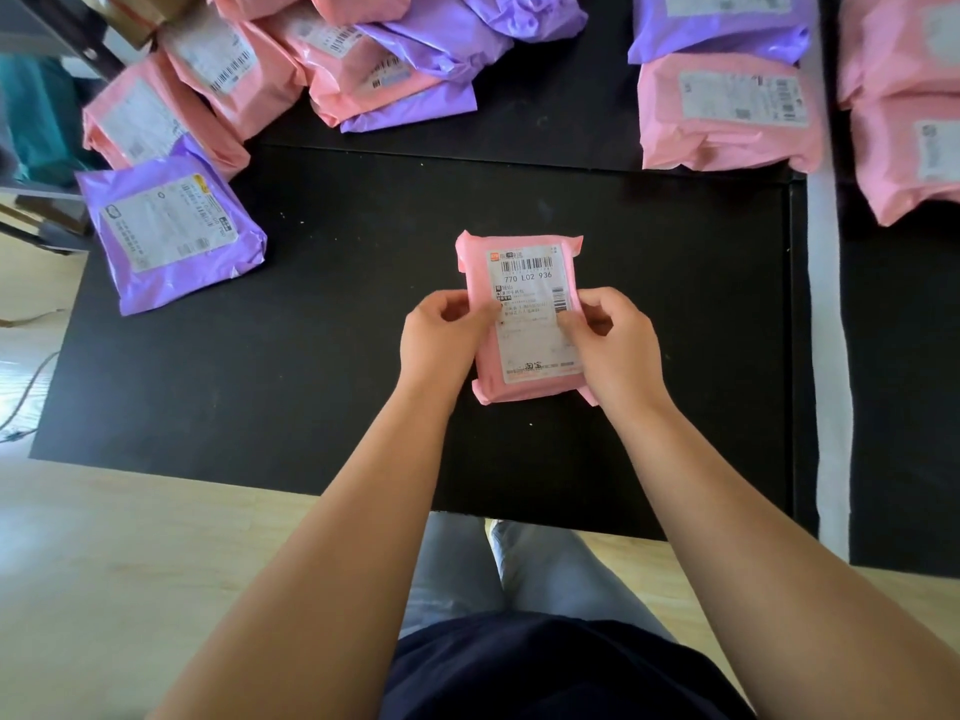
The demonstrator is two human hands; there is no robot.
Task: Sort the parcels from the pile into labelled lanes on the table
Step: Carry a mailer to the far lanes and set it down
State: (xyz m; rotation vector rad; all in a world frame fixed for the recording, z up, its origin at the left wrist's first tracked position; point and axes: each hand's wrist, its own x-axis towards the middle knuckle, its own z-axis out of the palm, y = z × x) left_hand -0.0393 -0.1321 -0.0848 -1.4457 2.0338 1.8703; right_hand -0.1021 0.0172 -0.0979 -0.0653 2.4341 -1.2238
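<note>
A small pink parcel with a white shipping label facing up is held over the middle of the black table. My left hand grips its left edge, thumb on the label. On the other edge, my right hand holds it the same way, thumb on the label. A pile of pink and purple parcels lies at the far left of the table. One purple parcel lies apart at the left edge.
At the far right, a purple parcel and a pink parcel lie together. More pink parcels sit on a second black surface, beyond a white strip. The table's front edge is near my legs.
</note>
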